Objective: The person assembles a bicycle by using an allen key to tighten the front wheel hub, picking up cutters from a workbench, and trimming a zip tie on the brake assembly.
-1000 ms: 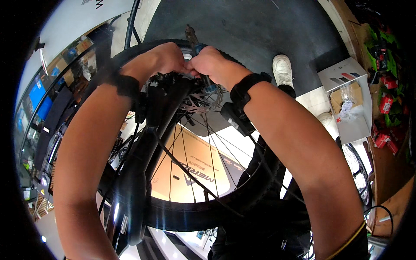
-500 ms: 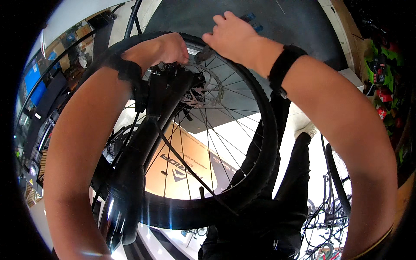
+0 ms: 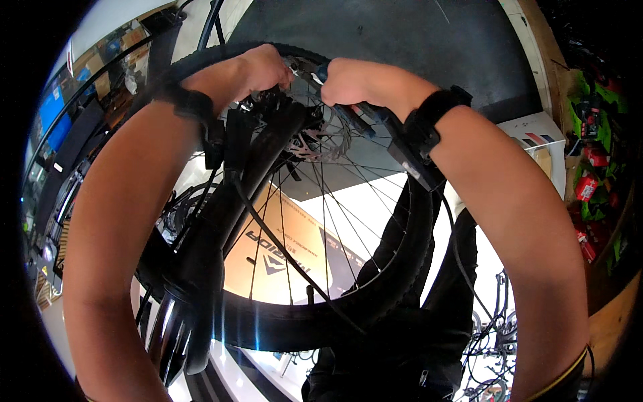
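Note:
A bicycle wheel (image 3: 418, 234) with a black tyre stands in front of me, held at its hub by a black fork (image 3: 258, 157). Beside the hub shows a silver brake disc (image 3: 328, 144). My left hand (image 3: 264, 67) is closed near the fork end and the dark brake caliper (image 3: 258, 100); what its fingertips pinch is too small to name. Just right of it, my right hand (image 3: 348, 80) grips a dark, pliers-like tool (image 3: 355, 122) with blue on it. One handle slants down across the spokes; its jaws are partly hidden near my left fingertips.
A black cable (image 3: 274, 238) runs down from the fork across the spokes. Behind the wheel lie a brown cardboard box (image 3: 268, 254) and a dark floor mat (image 3: 422, 33). Crowded shelves (image 3: 87, 87) line the left; several bicycles (image 3: 492, 342) stand lower right. Black straps circle both wrists.
My right hand has come down and turned, so the tool's handle points toward me instead of away. My left hand has shifted slightly up, its fingers still closed.

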`<move>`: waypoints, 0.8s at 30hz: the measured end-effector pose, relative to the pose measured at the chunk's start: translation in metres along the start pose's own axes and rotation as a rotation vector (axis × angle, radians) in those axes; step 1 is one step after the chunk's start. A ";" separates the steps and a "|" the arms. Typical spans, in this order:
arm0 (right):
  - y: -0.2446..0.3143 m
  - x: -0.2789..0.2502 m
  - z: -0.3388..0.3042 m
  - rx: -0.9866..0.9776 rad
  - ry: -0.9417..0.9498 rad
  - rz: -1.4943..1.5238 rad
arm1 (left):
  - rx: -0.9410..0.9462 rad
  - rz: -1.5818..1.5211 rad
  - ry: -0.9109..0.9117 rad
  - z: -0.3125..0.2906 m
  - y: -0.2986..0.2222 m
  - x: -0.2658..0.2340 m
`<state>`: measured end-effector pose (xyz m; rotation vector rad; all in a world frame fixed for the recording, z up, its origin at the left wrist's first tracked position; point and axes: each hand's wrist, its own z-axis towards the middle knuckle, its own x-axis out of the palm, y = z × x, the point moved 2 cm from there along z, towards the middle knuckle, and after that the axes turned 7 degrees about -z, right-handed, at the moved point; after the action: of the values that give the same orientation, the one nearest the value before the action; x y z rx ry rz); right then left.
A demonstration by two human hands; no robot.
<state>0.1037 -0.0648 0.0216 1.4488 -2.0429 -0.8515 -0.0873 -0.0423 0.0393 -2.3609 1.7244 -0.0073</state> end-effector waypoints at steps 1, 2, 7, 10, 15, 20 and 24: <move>0.001 0.003 0.004 -0.003 0.009 0.005 | -0.014 -0.006 -0.014 -0.002 -0.004 0.000; 0.000 0.004 0.006 0.017 0.031 0.045 | -0.150 -0.055 -0.082 -0.001 -0.007 0.002; 0.007 0.008 0.014 0.031 0.018 0.049 | -0.325 -0.106 -0.165 -0.008 -0.018 0.004; 0.011 0.007 0.012 -0.019 0.012 0.011 | -0.359 -0.118 -0.216 -0.011 -0.025 0.010; 0.015 0.011 0.016 -0.071 -0.036 -0.029 | -0.337 -0.143 -0.200 0.002 -0.012 0.010; 0.009 0.013 0.019 -0.064 -0.017 -0.008 | -0.296 -0.071 -0.197 0.008 -0.009 0.011; 0.008 0.012 0.019 -0.070 0.018 0.010 | -0.418 -0.156 -0.252 -0.002 -0.022 0.012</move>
<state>0.0810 -0.0702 0.0148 1.4028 -1.9854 -0.8945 -0.0631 -0.0473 0.0442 -2.6333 1.5338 0.6562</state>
